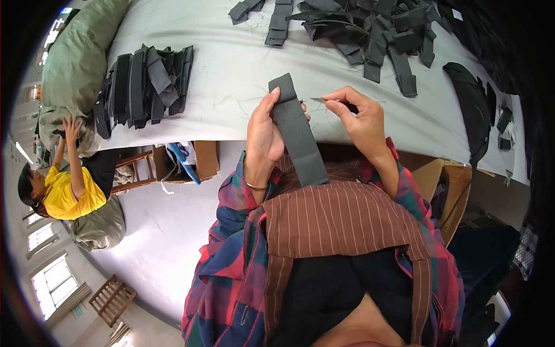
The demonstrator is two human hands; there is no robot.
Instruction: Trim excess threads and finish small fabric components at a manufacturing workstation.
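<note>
My left hand [267, 128] is closed on a dark grey fabric strip [299, 136], thumb on its face near the upper end. The strip slants down toward my brown striped apron [347, 217]. To the right of it, my right hand [359, 115] pinches a small pointed tool [318, 99] between thumb and forefinger. Its thin tip points left toward the strip, with a small gap between them. A dark part of the tool shows under the fingers; its exact kind is too small to make out. Fine loose threads lie around both hands.
On the pale cloth-covered table [225, 75] lies a neat row of dark strips [144, 87] at left and a loose heap of strips [370, 34] at the back. Black curved pieces [471, 110] lie at right. A person in yellow [75, 194] handles a green sack [81, 58]. Cardboard boxes [206, 161] stand below.
</note>
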